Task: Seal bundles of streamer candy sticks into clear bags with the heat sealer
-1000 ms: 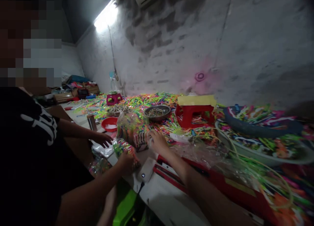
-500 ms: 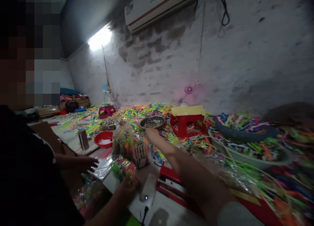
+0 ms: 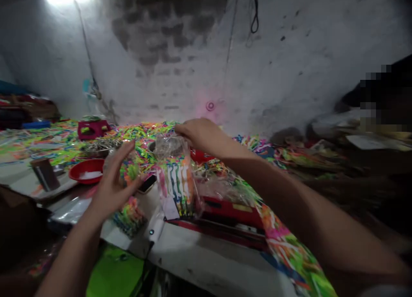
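My right hand (image 3: pixel 199 134) is closed on the gathered top of a clear plastic bag (image 3: pixel 177 181) filled with colourful strips and carrying a white label. The bag hangs upright, its lower end by the left end of a long red machine (image 3: pixel 231 213) that looks like a bag sealer. My left hand (image 3: pixel 112 185) is open, thumb and forefinger spread apart. It is over a second, smaller bag of colourful pieces (image 3: pixel 130 217); whether they touch I cannot tell. A white device with a cable (image 3: pixel 156 228) lies between the bags, below a dark phone-like object (image 3: pixel 148 184).
Colourful strips cover much of the table. To the left are a red basin (image 3: pixel 85 172), a metal cup (image 3: pixel 45 174), a pan of small metal pieces (image 3: pixel 99 146) and a magenta stool (image 3: pixel 93 128). A green surface (image 3: pixel 116 271) is below the table edge. Another person (image 3: pixel 392 95) is at right.
My view has swung right. My right hand has taken the larger bag by its top and brought it nearer the red machine. My left hand has come off the smaller bag and opened.
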Motion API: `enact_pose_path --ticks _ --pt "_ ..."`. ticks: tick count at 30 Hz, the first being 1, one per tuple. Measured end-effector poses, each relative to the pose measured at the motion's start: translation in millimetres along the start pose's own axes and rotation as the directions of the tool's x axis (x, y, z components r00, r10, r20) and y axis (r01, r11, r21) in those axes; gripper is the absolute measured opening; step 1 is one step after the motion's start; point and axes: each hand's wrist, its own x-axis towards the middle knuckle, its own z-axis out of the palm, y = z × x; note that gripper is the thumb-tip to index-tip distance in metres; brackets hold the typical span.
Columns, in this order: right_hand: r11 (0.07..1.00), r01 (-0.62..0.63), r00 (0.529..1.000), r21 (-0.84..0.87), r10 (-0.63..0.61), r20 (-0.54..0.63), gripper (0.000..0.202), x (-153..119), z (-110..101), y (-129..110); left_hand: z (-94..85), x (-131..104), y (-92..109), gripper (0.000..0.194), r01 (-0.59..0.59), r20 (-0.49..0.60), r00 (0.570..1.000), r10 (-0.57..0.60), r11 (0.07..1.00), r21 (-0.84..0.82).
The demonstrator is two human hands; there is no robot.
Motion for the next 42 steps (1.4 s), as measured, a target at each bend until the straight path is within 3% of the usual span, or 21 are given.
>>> enact_pose_path --ticks 2,3,5,7,8,10,14,19,21,24,27,29,31,33,35,38,40,41,42 --pt "1.000 0.010 0.999 -0.021 -0.009 0.048 0.021 -32 -22 2 12.4 47 7 0.077 -0.093 0.196 0.975 0.106 0.993 -0.076" --pt "1.000 0.013 0.997 -0.027 -0.011 0.076 0.021 -48 -29 1 21.7 62 11 0.076 -0.108 0.328 0.934 0.144 0.986 -0.126" --pt "0.999 -0.004 0.991 -0.053 0.011 0.133 0.022 -79 -35 -3 41.4 77 19 0.062 -0.104 0.589 0.784 0.196 0.977 -0.187" --pt "0.994 -0.050 0.980 -0.093 0.066 0.188 0.022 -111 -38 -9 56.7 71 25 0.035 -0.097 0.775 0.594 0.217 0.975 -0.199" --pt "0.992 -0.072 0.972 -0.101 0.092 0.214 0.020 -127 -40 -12 61.3 63 26 0.023 -0.106 0.818 0.530 0.224 0.974 -0.199" --pt "0.994 -0.090 0.958 -0.069 0.105 0.267 0.017 -160 -45 -19 64.4 40 30 0.016 -0.147 0.837 0.478 0.267 0.964 -0.223" --pt "0.994 -0.071 0.905 0.082 0.029 0.424 0.021 -222 -51 -36 56.0 -11 46 0.008 -0.329 0.775 0.457 0.435 0.893 -0.307" --pt "0.984 -0.072 0.762 0.160 -0.049 0.646 0.011 -279 -31 -70 45.0 -53 74 0.013 -0.502 0.664 0.491 0.564 0.806 -0.314" --pt "0.976 -0.028 0.772 0.218 -0.118 0.625 0.009 -295 -21 -83 41.3 -62 80 0.014 -0.535 0.643 0.495 0.584 0.788 -0.304" --pt "0.958 0.011 0.845 0.288 -0.163 0.510 0.011 -314 -13 -98 31.7 -72 79 0.014 -0.564 0.637 0.513 0.575 0.786 -0.255" --pt "0.944 -0.078 0.903 0.321 -0.070 0.423 0.013 -325 -18 -102 16.7 -84 70 0.009 -0.577 0.638 0.537 0.552 0.792 -0.200" --pt "0.906 -0.134 0.923 0.402 -0.033 0.384 0.016 -329 -26 -99 5.9 -94 61 0.007 -0.578 0.613 0.581 0.536 0.801 -0.153" --pt "0.838 -0.161 0.935 0.522 -0.041 0.353 0.018 -333 -34 -92 -2.9 -105 50 0.010 -0.524 0.590 0.658 0.469 0.847 -0.089" --pt "0.750 -0.197 0.945 0.631 -0.026 0.326 0.018 -339 -36 -87 -7.6 -118 42 0.015 -0.399 0.612 0.718 0.331 0.916 -0.027" --pt "0.654 -0.267 0.953 0.707 0.070 0.295 0.016 -350 -26 -88 -7.2 -130 39 0.020 -0.254 0.653 0.731 0.199 0.967 -0.011" --pt "0.465 -0.355 0.917 0.811 0.344 0.204 0.020 -370 17 -104 2.0 -144 42 0.018 -0.032 0.700 0.709 0.082 0.996 -0.084" --pt "0.269 -0.393 0.840 0.879 0.494 0.225 0.069 -378 58 -119 11.8 -148 44 0.019 0.126 0.686 0.727 -0.005 0.984 -0.126" --pt "0.147 -0.402 0.817 0.904 0.503 0.281 0.097 -379 79 -126 17.1 -149 45 0.021 0.193 0.672 0.740 -0.034 0.968 -0.163" --pt "0.023 -0.429 0.804 0.903 0.466 0.370 0.112 -378 98 -131 22.3 -149 44 0.021 0.256 0.661 0.749 -0.055 0.943 -0.212"
